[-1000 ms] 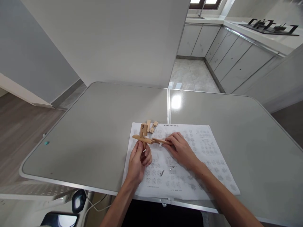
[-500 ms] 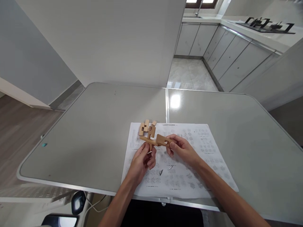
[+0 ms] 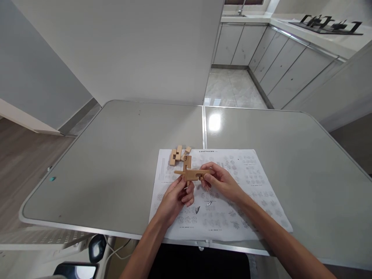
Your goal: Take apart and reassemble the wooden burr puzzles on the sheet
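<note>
A cross of notched wooden puzzle bars (image 3: 189, 173) is held just above a printed instruction sheet (image 3: 250, 186). My left hand (image 3: 176, 197) pinches its lower end from below. My right hand (image 3: 221, 182) grips a horizontal wooden bar (image 3: 203, 173) and presses it into the cross from the right. Loose wooden puzzle pieces (image 3: 178, 153) lie on the sheet's top left corner, just beyond the held cross.
The sheet lies on a grey folding table (image 3: 116, 155) with a centre seam and metal rim. A small teal object (image 3: 52, 179) sits near the table's left edge. A white wall panel stands behind; kitchen cabinets (image 3: 279, 62) are far right.
My right hand lifted its wooden bar off the sheet and brought it against the cross. My left hand shifted right with the cross, which now stands clear of the loose pieces.
</note>
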Action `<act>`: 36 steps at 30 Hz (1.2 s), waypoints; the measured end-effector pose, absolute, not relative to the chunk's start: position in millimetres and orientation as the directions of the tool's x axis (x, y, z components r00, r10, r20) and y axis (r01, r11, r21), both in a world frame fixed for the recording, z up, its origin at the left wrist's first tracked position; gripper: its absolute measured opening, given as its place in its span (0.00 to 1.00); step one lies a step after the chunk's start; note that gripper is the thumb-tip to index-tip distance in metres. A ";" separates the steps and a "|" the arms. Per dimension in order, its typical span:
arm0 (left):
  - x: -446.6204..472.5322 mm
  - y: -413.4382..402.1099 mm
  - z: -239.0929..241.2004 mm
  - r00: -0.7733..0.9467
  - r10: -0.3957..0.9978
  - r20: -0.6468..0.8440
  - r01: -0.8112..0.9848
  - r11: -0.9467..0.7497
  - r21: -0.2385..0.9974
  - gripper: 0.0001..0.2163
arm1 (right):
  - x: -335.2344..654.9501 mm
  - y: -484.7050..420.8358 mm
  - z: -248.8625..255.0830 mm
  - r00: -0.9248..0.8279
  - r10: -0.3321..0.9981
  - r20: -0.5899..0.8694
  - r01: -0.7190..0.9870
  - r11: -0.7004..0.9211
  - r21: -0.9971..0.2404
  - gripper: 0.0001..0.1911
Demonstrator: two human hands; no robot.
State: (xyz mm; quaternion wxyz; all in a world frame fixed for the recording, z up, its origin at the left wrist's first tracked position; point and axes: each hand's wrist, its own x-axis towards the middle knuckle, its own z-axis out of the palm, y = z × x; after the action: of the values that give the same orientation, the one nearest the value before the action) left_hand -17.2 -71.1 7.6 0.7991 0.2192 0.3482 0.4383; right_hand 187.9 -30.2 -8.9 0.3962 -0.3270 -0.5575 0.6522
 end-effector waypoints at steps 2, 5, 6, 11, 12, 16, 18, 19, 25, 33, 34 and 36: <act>-17.4 -71.3 8.2 0.383 0.851 -0.359 -0.547 0.522 0.655 0.15 | 187.7 -30.3 -8.6 -0.479 0.877 0.028 -0.161 -0.056 -0.985 0.16; -16.9 -72.2 9.8 0.392 0.847 -0.360 -0.529 0.528 0.664 0.15 | 187.0 -31.1 -8.1 -0.517 0.855 0.036 -0.157 -0.054 -0.986 0.16; -16.4 -72.7 9.9 0.396 0.845 -0.359 -0.518 0.529 0.672 0.16 | 186.8 -31.4 -8.0 -0.533 0.845 0.033 -0.150 -0.056 -0.987 0.17; -13.4 -77.1 4.3 0.442 0.838 -0.318 -0.408 0.504 0.761 0.20 | 186.5 -32.9 -9.0 -0.572 0.820 0.017 -0.128 -0.068 -0.989 0.16; -13.4 -78.0 3.0 0.453 0.838 -0.305 -0.389 0.494 0.778 0.20 | 186.7 -33.1 -9.4 -0.574 0.818 0.018 -0.125 -0.066 -0.990 0.15; -14.9 -79.9 1.4 0.505 0.822 -0.262 -0.332 0.466 0.820 0.19 | 188.3 -33.6 -11.6 -0.571 0.821 0.015 -0.116 -0.062 -0.991 0.14; -15.5 -80.2 2.3 0.525 0.816 -0.242 -0.312 0.449 0.837 0.19 | 189.1 -33.7 -12.5 -0.563 0.827 0.014 -0.119 -0.064 -0.991 0.14; -15.6 -80.3 3.0 0.530 0.816 -0.231 -0.307 0.438 0.845 0.19 | 189.3 -33.8 -12.7 -0.558 0.830 0.014 -0.124 -0.067 -0.990 0.14; -14.3 -81.5 5.6 0.549 0.813 -0.195 -0.279 0.398 0.874 0.18 | 188.9 -35.7 -10.2 -0.516 0.856 -0.025 -0.123 -0.103 -0.987 0.15; -13.2 -84.4 3.4 0.544 0.818 -0.187 -0.195 0.341 0.920 0.20 | 188.6 -37.8 -15.5 -0.467 0.882 -0.062 -0.182 -0.164 -0.970 0.14; -13.1 -84.4 3.6 0.544 0.817 -0.190 -0.175 0.332 0.927 0.20 | 188.5 -38.0 -16.8 -0.458 0.887 -0.063 -0.194 -0.168 -0.967 0.13; -12.9 -83.9 5.2 0.555 0.809 -0.196 -0.154 0.331 0.931 0.21 | 188.1 -38.4 -19.1 -0.446 0.893 -0.066 -0.235 -0.188 -0.954 0.11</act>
State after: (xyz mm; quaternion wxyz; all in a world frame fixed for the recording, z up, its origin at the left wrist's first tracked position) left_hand -12.9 -83.9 5.2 0.7405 0.4785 0.3422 0.3250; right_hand 188.1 -38.4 -19.1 0.4062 -0.3346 -0.4911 0.6942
